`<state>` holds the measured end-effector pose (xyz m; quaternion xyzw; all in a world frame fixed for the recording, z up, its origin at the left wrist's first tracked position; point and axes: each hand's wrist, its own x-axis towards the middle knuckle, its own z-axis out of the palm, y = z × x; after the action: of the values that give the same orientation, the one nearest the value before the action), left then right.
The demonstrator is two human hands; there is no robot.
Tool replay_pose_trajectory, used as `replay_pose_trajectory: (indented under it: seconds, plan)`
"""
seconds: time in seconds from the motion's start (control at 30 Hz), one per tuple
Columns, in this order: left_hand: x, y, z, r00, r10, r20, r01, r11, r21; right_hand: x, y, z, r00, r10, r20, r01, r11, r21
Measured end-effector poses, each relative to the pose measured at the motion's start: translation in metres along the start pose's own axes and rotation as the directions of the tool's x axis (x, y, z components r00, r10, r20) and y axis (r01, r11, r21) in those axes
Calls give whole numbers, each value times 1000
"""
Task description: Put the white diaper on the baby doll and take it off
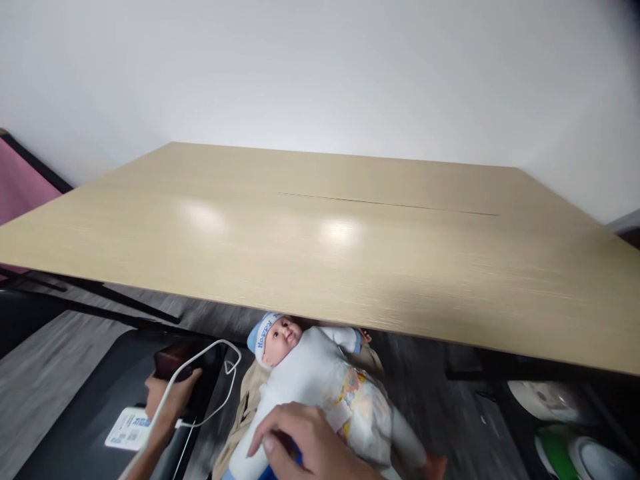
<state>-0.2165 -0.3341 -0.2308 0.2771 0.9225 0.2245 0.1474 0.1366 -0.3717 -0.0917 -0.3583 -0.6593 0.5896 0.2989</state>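
Observation:
A baby doll [310, 373] in a white top, blue-and-white cap and printed diaper lies on its back below the table's front edge, its head towards the table. Over its lower body is my right hand [315, 440], fingers loosely curved and thumb apart, with no held thing showing. At the left, my left hand [173, 393] is closed around a dark, reddish-brown block-like object [173, 360], whose kind I cannot make out. A white cable [220, 343] loops past that hand and runs along the forearm.
A wide light-wood table [310, 247] spans the view against a white wall. Under my left hand is a black surface [85, 407] with a white printed label [127, 428]. Green-and-white rounded items [555, 450] sit low at the right. Pink fabric [27, 180] stands at far left.

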Motion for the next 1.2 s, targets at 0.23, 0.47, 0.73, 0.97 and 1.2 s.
replay_pose_trajectory:
  seconds: [0.23, 0.47, 0.73, 0.97, 1.2]
  plan:
    - [-89, -1, -27, 966, 224, 130, -218, 974, -56, 54, 33, 47, 970, 239, -51, -239, 971, 10]
    - [-130, 17, -40, 927, 336, 164, -322, 941, -104, 111, 40, 60, 907, 415, -73, -405, 906, 123]
    - [-143, 34, -46, 897, 414, 154, -405, 910, -87, 109, 42, 54, 920, 339, -196, -317, 939, 134]
    - [-146, 34, -43, 888, 428, 167, -416, 903, -105, 114, 45, 55, 906, 345, -245, -302, 932, 199]
    - [-150, 47, -44, 896, 404, 183, -366, 907, -208, 107, 67, 67, 940, 276, -200, -218, 938, 268]
